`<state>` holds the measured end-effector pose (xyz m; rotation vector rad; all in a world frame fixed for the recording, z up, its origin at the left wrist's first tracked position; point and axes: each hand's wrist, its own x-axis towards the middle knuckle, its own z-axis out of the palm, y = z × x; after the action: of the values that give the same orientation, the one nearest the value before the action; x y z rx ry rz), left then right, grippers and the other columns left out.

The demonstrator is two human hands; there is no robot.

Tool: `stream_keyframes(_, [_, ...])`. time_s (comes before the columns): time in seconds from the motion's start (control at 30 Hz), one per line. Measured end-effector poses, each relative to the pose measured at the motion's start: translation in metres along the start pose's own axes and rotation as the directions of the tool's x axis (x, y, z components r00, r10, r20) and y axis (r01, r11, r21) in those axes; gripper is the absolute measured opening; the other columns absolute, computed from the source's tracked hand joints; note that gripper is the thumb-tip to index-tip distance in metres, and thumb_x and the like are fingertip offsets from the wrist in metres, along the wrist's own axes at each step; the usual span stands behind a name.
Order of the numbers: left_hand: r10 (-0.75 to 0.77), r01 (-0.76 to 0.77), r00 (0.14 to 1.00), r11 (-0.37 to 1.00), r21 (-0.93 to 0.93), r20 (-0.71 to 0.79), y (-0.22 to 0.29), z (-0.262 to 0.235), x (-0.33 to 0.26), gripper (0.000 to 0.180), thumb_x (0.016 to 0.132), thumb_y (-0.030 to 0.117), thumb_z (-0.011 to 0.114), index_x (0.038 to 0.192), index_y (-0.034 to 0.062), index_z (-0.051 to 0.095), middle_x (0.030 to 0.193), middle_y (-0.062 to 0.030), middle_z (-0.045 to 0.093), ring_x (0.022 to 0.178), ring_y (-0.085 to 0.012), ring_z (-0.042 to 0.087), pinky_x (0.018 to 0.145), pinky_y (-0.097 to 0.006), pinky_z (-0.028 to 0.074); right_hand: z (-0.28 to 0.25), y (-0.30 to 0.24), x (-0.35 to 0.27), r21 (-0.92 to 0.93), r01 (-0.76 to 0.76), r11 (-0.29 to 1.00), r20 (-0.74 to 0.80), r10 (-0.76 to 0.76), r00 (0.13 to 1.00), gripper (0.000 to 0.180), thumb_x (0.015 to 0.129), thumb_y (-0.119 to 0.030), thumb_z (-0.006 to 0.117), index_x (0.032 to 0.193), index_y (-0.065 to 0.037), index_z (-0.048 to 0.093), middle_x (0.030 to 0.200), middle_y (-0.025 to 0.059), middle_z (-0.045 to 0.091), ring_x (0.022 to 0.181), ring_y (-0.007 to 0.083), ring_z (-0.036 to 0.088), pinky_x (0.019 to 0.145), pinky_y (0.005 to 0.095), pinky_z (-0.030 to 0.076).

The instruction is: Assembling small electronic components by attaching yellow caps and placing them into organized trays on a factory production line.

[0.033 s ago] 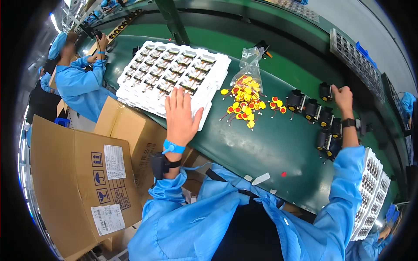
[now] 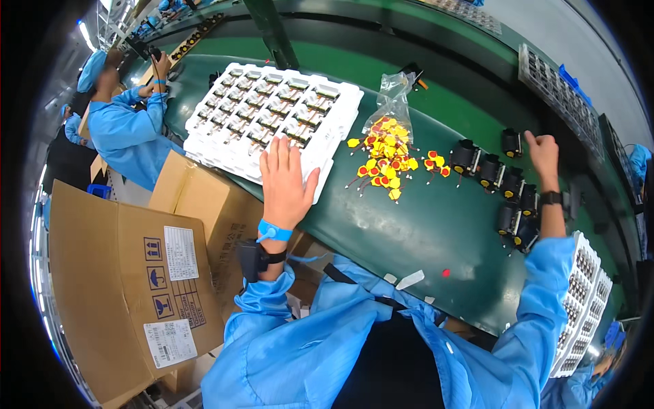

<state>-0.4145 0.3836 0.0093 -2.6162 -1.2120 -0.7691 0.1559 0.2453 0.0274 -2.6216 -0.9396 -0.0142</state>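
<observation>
My left hand (image 2: pixel 285 180) lies flat with fingers spread over the near edge of a white foam tray (image 2: pixel 327 150). Rows of small metal-and-black parts (image 2: pixel 281 107) sit in the tray's pockets. Far to the right, my right hand (image 2: pixel 543 155) is beside a black cylindrical part (image 2: pixel 511 143), with a narrow gap between them. One digit points toward that part and the others are loosely curled, nothing visible in them. Several similar black cylinders (image 2: pixel 490 172) stand grouped left of and below this hand. A pile of yellow-and-red discs with wires (image 2: pixel 388 153) lies mid-bench.
A clear plastic bag (image 2: pixel 393 95) lies at the pile's far end. Open cardboard boxes (image 2: pixel 102 273) stand at left. White trays of parts (image 2: pixel 578 307) are at right. Paper scraps (image 2: pixel 410 279) lie near the green bench's front edge. A co-worker in blue (image 2: pixel 129 133) works at far left.
My right hand has drawn slightly away from the black cylinder, which stays in place. My left hand rests on the tray as before.
</observation>
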Motion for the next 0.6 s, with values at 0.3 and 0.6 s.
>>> stream_keyframes(0.3, [0.043,-0.037,0.998,0.994,-0.105,0.05,-0.016,-0.024,0.041,0.028,0.091,0.007,0.063,0.117,-0.0017,0.063,0.134,-0.0301,0.055,0.136,-0.0458,0.043,0.111,-0.049,0.037,-0.12,-0.048,-0.277,0.378,0.446,0.811,-0.195,-0.401,0.895,0.007,0.09,0.0,0.064,0.093,0.004,0.067,0.086,0.0171,0.07,0.083,0.0261,0.068,0.079,0.0315,0.051])
stream_keyframes(0.6, [0.311,-0.316,0.921,0.949,-0.017,0.235,-0.048,0.0,0.083,0.044,0.07,-0.016,0.061,0.11,0.0001,0.068,0.131,-0.0234,0.058,0.14,-0.0428,0.039,0.111,-0.051,0.038,-0.012,-0.015,-0.364,0.561,0.104,0.821,0.088,-0.185,0.979,0.003,0.088,-0.001,0.067,0.091,0.001,0.067,0.068,0.0121,0.061,0.052,0.0192,0.055,0.052,0.0313,0.043])
